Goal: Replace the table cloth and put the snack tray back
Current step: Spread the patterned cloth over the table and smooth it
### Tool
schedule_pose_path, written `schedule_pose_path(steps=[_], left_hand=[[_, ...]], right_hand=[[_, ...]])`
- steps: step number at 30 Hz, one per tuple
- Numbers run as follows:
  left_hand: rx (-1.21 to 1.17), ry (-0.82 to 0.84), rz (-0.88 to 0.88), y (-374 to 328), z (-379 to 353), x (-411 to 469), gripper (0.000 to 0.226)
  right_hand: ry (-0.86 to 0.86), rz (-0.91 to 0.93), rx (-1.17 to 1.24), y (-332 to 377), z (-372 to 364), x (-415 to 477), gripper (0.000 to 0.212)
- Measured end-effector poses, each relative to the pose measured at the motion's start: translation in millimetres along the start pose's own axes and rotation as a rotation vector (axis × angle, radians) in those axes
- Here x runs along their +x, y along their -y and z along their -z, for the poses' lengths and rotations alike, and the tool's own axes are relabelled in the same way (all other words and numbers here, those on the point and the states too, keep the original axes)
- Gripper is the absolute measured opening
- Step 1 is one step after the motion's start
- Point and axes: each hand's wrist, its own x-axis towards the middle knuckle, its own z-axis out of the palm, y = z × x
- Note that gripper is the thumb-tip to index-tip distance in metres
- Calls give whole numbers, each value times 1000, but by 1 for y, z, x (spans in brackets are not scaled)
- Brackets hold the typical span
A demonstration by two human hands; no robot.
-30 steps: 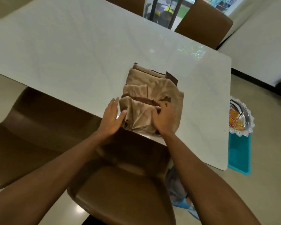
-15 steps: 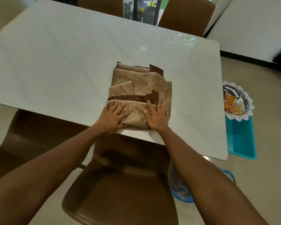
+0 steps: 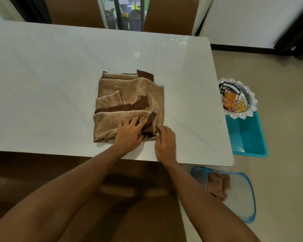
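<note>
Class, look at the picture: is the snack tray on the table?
No, the snack tray sits on a blue bin beside the table.

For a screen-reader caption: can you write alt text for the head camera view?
Two bare hands, left hand and right hand, work at the near edge of a folded tan tablecloth on a white table. A silver snack tray sits off the table on a blue bin.

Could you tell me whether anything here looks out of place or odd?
Yes: the snack tray is off the table, perched on a blue bin on the floor. The cloth lies folded unevenly, dark trim poking out, with both hands at its near edge.
</note>
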Motion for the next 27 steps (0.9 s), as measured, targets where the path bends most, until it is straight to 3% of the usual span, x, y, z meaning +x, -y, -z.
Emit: schedule_pose_path(steps=[2,5,10,14,19,23,27], left_hand=[[-217,-101,62,-8,0,7,50],[-622,-260,300,-13,21,16,35],[-1029,-223,681,7,58,24,49],[-1112,-326,853,43,69,31,48],[-1333,-524,903,102,85,20,42],[-1435,-600,1021,192,92,-18,41],[-1553,-550,1207,251,84,-74,40]], right_hand=[[8,13,-20,-2,-1,-2,37],[-30,30,-29,1,1,-2,40],[-27,-1,-159,15,-7,7,51],[-4,204,-339,81,-39,24,35],[456,85,-367,123,-95,32,65],[466,64,-527,120,-115,21,75],[490,18,-560,130,-117,19,78]])
